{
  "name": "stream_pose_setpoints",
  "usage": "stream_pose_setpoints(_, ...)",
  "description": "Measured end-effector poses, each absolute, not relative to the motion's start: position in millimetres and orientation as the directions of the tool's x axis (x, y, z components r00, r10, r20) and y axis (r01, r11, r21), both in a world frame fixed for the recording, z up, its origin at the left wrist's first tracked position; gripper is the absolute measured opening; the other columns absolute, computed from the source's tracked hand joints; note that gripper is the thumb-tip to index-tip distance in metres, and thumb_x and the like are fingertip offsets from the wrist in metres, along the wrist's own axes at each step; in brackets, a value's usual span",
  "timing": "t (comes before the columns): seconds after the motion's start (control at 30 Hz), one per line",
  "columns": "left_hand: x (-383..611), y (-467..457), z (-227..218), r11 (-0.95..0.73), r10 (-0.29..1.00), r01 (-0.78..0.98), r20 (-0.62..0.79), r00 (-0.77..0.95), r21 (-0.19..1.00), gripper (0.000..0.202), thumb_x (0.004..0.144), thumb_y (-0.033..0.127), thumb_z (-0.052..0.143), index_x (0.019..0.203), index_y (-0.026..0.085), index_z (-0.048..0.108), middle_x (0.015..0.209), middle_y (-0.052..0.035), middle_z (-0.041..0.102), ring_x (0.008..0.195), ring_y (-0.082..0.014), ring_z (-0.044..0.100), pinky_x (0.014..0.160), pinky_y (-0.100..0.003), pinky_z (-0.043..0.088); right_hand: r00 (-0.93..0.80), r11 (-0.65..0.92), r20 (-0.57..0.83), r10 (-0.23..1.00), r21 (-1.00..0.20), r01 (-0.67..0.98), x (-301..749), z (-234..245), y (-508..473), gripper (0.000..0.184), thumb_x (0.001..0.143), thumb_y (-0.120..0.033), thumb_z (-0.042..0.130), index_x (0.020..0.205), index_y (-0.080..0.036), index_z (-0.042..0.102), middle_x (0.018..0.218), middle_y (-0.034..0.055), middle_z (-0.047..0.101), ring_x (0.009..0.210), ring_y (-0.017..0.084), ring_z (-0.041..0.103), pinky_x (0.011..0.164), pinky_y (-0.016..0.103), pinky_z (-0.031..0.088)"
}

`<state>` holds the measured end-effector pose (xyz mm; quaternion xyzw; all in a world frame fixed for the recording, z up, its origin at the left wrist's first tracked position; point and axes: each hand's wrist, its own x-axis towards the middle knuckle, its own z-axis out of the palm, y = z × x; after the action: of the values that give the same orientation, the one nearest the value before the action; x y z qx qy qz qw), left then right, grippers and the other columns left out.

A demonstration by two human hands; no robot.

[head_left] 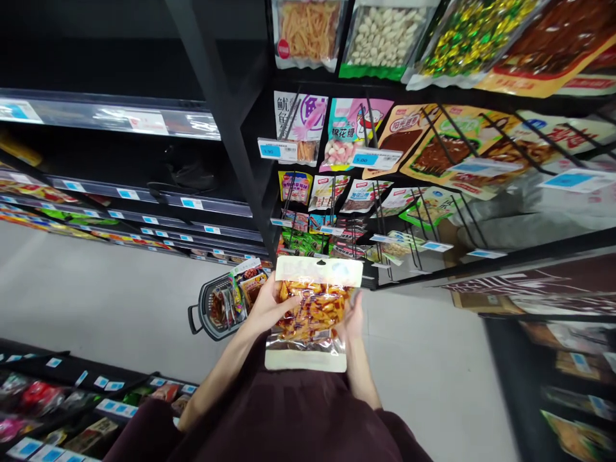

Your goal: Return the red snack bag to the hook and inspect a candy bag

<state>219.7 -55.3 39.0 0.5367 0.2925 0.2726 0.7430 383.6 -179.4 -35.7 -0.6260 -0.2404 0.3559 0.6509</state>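
So the left hand (264, 309) has a clear-front snack bag (315, 311) pinched by its left side, thumb lying across the front, and the right hand (353, 316) grips the opposite edge, some of its fingers hidden behind. Bag's right in front of the person's dark top (289, 417), pretty much upright. Grey basket (208, 328) with more packets sits just left, and hooks of hanging packets (357, 131) are beyond.

Packet (312, 311): glossy clear plastic film, smooth pale end bands
Basket (226, 335): smooth grey plastic
Garment (298, 420): matt dark cloth
Floor (423, 359): smooth, low sheen
Hooks (437, 137): dark metal, by the look
Shelf strip (192, 125): shiny clear plastic
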Motion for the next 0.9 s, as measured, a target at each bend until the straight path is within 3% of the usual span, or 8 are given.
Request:
stream_pose_setpoints(0.03,219.1,-54.8,36.0,0.283,0.720,-0.087,-0.151,0.677,0.955,0.068,0.074,0.024,0.083,0.133,0.020,0.049,0.127,-0.0115,0.067,0.118,-0.0284,0.064,0.101,-0.039,0.051,0.619,-0.025,-0.158,0.770,-0.976,-0.218,387.2,-38.7,-181.9,0.076,0.079,-0.089,0.033,0.099,-0.026,0.071,0.095,0.0101,0.076,0.090,0.029,0.073,0.073,0.045,0.059)
stream_pose_setpoints(0.1,218.1,-53.9,28.2,0.290,0.718,-0.078,-0.163,0.676,0.954,0.064,0.075,0.026,0.083,0.131,0.018,0.052,0.127,-0.0121,0.067,0.117,-0.0287,0.064,0.101,-0.040,0.051,0.583,-0.029,-0.216,0.783,-0.949,-0.313,392.2,-40.9,-186.0,0.066,0.074,-0.084,0.054,0.096,-0.024,0.072,0.094,0.0097,0.077,0.086,0.028,0.073,0.073,0.043,0.059)
stream_pose_setpoints(0.17,217.2,-53.9,19.0,0.287,0.719,-0.075,-0.163,0.676,0.955,0.062,0.074,0.028,0.084,0.127,0.017,0.055,0.126,-0.0125,0.068,0.117,-0.0292,0.064,0.102,-0.041,0.050,0.556,-0.066,-0.256,0.791,-0.939,-0.339,393.4,-38.0,-187.7,0.048,0.068,-0.062,0.079,0.093,-0.022,0.071,0.092,0.0078,0.077,0.081,0.025,0.072,0.073,0.038,0.059)
stream_pose_setpoints(0.2,216.6,-54.3,14.4,0.286,0.723,-0.075,-0.164,0.671,0.955,0.062,0.073,0.029,0.084,0.126,0.017,0.056,0.126,-0.0125,0.068,0.118,-0.0295,0.064,0.103,-0.041,0.049,0.552,-0.086,-0.262,0.792,-0.942,-0.324,392.8,-35.1,-187.4,0.041,0.067,-0.052,0.084,0.092,-0.022,0.071,0.090,0.0068,0.077,0.078,0.023,0.072,0.072,0.035,0.058)
stream_pose_setpoints(0.37,210.3,-57.6,-4.2,0.267,0.780,-0.047,-0.187,0.597,0.963,0.061,0.073,0.030,0.083,0.126,0.018,0.056,0.128,-0.0114,0.068,0.121,-0.0286,0.062,0.106,-0.043,0.048,0.576,-0.097,-0.235,0.783,-0.961,-0.260,386.1,-20.0,-182.4,0.028,0.075,-0.044,0.079,0.085,-0.020,0.070,0.083,0.0052,0.076,0.070,0.021,0.069,0.066,0.032,0.058)
stream_pose_setpoints(0.6,201.5,-60.8,-11.9,0.206,0.808,0.031,-0.187,0.559,0.978,0.053,0.076,0.030,0.080,0.122,0.017,0.057,0.125,-0.0130,0.069,0.117,-0.0286,0.064,0.104,-0.044,0.049,0.631,-0.152,-0.167,0.757,-0.985,-0.079,381.9,-16.0,-182.2,0.029,0.077,-0.043,0.077,0.091,-0.018,0.070,0.091,0.0079,0.077,0.079,0.023,0.072,0.073,0.033,0.059)
stream_pose_setpoints(0.9,203.5,-62.5,-10.4,0.157,0.839,0.120,-0.196,0.508,0.980,0.054,0.075,0.027,0.079,0.123,0.016,0.055,0.126,-0.0136,0.068,0.117,-0.0281,0.065,0.103,-0.043,0.050,0.667,-0.216,-0.083,0.741,-0.969,0.119,381.6,-13.3,-180.1,0.031,0.079,-0.047,0.073,0.092,-0.018,0.072,0.090,0.0080,0.077,0.075,0.022,0.070,0.069,0.032,0.058)
